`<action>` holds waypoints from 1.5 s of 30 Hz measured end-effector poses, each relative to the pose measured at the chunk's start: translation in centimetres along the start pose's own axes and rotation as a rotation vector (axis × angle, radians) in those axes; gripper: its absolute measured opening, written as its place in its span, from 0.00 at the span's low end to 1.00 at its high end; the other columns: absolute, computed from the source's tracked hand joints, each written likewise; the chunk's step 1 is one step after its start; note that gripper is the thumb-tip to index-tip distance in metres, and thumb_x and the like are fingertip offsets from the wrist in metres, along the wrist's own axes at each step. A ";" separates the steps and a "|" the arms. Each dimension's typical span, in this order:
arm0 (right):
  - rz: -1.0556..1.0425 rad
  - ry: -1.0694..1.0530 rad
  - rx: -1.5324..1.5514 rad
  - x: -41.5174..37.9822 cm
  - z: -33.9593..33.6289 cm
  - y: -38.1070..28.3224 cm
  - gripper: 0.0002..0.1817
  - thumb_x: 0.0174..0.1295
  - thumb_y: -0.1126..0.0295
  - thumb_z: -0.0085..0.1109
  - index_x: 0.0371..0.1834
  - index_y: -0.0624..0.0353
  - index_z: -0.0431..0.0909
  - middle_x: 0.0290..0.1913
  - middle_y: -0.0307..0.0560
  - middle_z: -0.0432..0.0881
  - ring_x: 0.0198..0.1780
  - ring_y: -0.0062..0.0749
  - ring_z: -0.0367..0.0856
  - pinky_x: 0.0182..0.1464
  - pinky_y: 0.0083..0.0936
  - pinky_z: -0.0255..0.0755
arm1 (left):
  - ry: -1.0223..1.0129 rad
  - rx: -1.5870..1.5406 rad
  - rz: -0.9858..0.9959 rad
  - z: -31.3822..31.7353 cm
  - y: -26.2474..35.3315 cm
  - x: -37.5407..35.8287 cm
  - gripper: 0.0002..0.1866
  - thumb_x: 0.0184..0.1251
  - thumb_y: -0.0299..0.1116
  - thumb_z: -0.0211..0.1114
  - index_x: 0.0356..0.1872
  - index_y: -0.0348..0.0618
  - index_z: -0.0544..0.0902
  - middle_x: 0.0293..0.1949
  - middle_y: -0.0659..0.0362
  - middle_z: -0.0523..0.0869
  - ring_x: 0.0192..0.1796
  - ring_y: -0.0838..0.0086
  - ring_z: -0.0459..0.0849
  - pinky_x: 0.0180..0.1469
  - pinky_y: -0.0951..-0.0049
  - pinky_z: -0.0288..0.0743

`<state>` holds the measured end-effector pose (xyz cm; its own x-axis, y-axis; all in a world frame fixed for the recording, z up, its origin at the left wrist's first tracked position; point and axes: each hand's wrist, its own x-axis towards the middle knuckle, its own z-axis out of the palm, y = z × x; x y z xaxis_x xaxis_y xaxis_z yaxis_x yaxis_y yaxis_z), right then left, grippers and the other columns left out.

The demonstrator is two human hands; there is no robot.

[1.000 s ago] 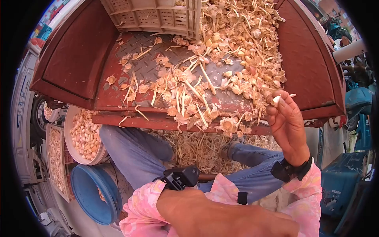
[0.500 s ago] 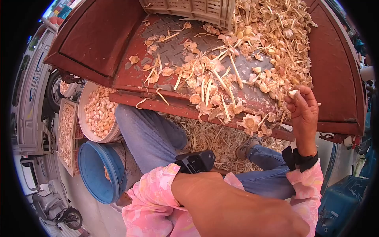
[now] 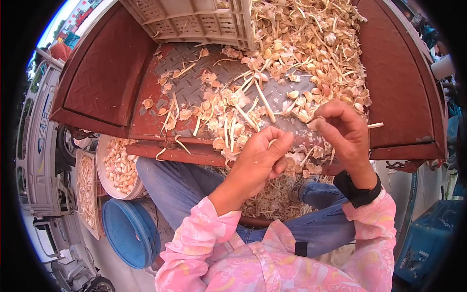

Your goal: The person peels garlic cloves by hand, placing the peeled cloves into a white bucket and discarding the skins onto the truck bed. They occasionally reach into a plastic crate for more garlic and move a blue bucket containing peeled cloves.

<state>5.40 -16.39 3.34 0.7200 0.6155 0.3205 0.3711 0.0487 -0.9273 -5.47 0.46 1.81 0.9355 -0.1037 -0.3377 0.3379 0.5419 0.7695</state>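
Note:
My right hand (image 3: 346, 138) is over the front of the red metal cargo bed, thumb and forefinger pinching a pale garlic clove (image 3: 312, 124). A thin pale stalk (image 3: 375, 125) sticks out past the far side of that hand. To its left, at the bed's front edge, my left hand (image 3: 262, 158) is closed, thumb pressed against the bent fingers; what it may hold is hidden. Loose garlic cloves (image 3: 293, 95) lie just beyond the right hand. Dry stalks (image 3: 265, 101) and papery skins are scattered between the hands and the crate.
A plastic crate (image 3: 194, 24) stands at the back of the bed beside a heap of garlic and skins (image 3: 316, 44). At left are a white bucket of peeled cloves (image 3: 121, 168), a blue bucket (image 3: 127, 233) and a crate of garlic (image 3: 86, 190). Husks cover the ground below.
My left hand has gone from close under the camera to the bed's front edge, near the right hand. The right hand still pinches a clove. The view has shifted.

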 end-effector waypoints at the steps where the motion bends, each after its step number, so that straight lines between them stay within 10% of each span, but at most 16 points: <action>1: -0.060 -0.136 -0.185 0.3 0.4 -0.7 0.06 0.60 0.74 0.60 0.39 0.62 0.77 0.35 0.42 0.80 0.37 0.21 0.79 0.36 0.18 0.71 | 0.012 -0.201 -0.046 0.0 -0.5 0.5 0.16 0.72 0.44 0.52 0.46 0.41 0.72 0.36 0.59 0.78 0.25 0.78 0.76 0.22 0.86 0.72; 6: -0.176 -0.231 -0.466 2.7 1.3 1.3 0.11 0.56 0.70 0.60 0.42 0.59 0.78 0.38 0.48 0.79 0.37 0.44 0.78 0.41 0.34 0.71 | 0.000 -0.769 -0.148 -1.1 -2.9 2.0 0.19 0.73 0.47 0.49 0.46 0.40 0.74 0.36 0.55 0.78 0.29 0.75 0.78 0.23 0.86 0.78; 13: -0.169 -0.287 -1.120 5.5 1.4 4.6 0.08 0.49 0.79 0.54 0.33 0.57 0.74 0.33 0.47 0.76 0.41 0.46 0.78 0.44 0.43 0.69 | 0.200 -0.322 0.366 -5.4 5.8 -9.0 0.12 0.74 0.37 0.50 0.41 0.37 0.74 0.29 0.63 0.67 0.20 0.88 0.62 0.13 0.92 0.54; 16: -0.065 -0.359 -1.182 5.1 1.6 3.4 0.08 0.48 0.80 0.54 0.32 0.58 0.74 0.33 0.49 0.77 0.38 0.47 0.79 0.44 0.45 0.69 | 0.899 0.216 0.725 -15.8 8.3 -13.9 0.12 0.72 0.36 0.54 0.41 0.36 0.77 0.27 0.64 0.73 0.20 0.89 0.63 0.15 0.92 0.51; 18: -0.138 -0.349 -1.138 4.8 1.5 3.9 0.07 0.48 0.80 0.54 0.31 0.59 0.73 0.33 0.51 0.77 0.35 0.50 0.80 0.39 0.42 0.70 | 1.265 0.461 0.627 -25.1 8.0 -17.5 0.13 0.71 0.36 0.54 0.44 0.35 0.78 0.27 0.64 0.74 0.20 0.87 0.66 0.16 0.89 0.55; 20: -0.113 -0.365 -1.137 4.7 1.2 3.8 0.07 0.48 0.80 0.54 0.31 0.60 0.73 0.32 0.52 0.78 0.35 0.51 0.80 0.36 0.40 0.71 | 1.369 0.632 0.266 -33.2 6.5 -20.9 0.14 0.70 0.34 0.55 0.47 0.33 0.78 0.32 0.62 0.79 0.28 0.83 0.75 0.26 0.85 0.68; 23: -0.196 -0.252 -0.973 4.2 0.7 5.6 0.06 0.53 0.77 0.55 0.34 0.61 0.74 0.27 0.52 0.77 0.31 0.44 0.80 0.32 0.34 0.72 | 1.500 1.738 0.515 -34.7 4.7 -20.2 0.14 0.70 0.33 0.55 0.49 0.32 0.78 0.39 0.58 0.82 0.40 0.78 0.79 0.43 0.79 0.73; 26: 0.177 -0.244 -0.339 4.4 1.4 3.5 0.08 0.63 0.69 0.53 0.38 0.63 0.75 0.23 0.46 0.76 0.28 0.30 0.78 0.33 0.28 0.72 | 1.024 0.776 0.708 -16.5 6.0 -12.0 0.12 0.70 0.29 0.54 0.48 0.33 0.78 0.43 0.57 0.82 0.45 0.77 0.80 0.48 0.79 0.72; 31: 0.412 -0.431 0.142 4.2 1.9 1.2 0.17 0.72 0.61 0.43 0.38 0.64 0.75 0.23 0.38 0.76 0.25 0.19 0.74 0.29 0.18 0.70 | 0.353 0.833 0.602 -3.2 2.6 -1.4 0.13 0.67 0.31 0.61 0.48 0.34 0.77 0.37 0.60 0.82 0.35 0.83 0.78 0.38 0.82 0.72; 40: 0.368 -0.460 0.214 2.9 1.4 0.7 0.19 0.72 0.58 0.42 0.27 0.60 0.73 0.15 0.31 0.64 0.18 0.14 0.58 0.20 0.15 0.52 | 0.296 0.966 0.890 -0.5 1.0 1.9 0.05 0.64 0.27 0.60 0.35 0.34 0.78 0.26 0.54 0.79 0.26 0.65 0.79 0.29 0.71 0.72; 43: 0.465 -0.435 0.470 2.4 1.3 0.5 0.20 0.70 0.59 0.42 0.27 0.62 0.74 0.14 0.31 0.62 0.17 0.14 0.57 0.20 0.16 0.51 | 0.140 0.526 0.356 -0.8 2.6 1.2 0.09 0.61 0.23 0.59 0.42 0.33 0.77 0.30 0.51 0.79 0.30 0.61 0.79 0.35 0.69 0.74; 45: 0.490 -0.453 0.510 2.3 1.2 0.5 0.21 0.68 0.59 0.42 0.29 0.65 0.76 0.14 0.32 0.63 0.17 0.15 0.59 0.20 0.15 0.53 | 0.269 0.881 0.539 -2.2 2.5 2.9 0.15 0.58 0.20 0.57 0.48 0.32 0.75 0.37 0.48 0.78 0.37 0.58 0.78 0.40 0.66 0.73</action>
<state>6.50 -14.02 3.35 0.3854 0.9106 -0.1491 -0.3112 -0.0238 -0.9500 -2.15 3.33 1.62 0.9665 0.2159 0.1385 -0.0574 -0.3441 0.9372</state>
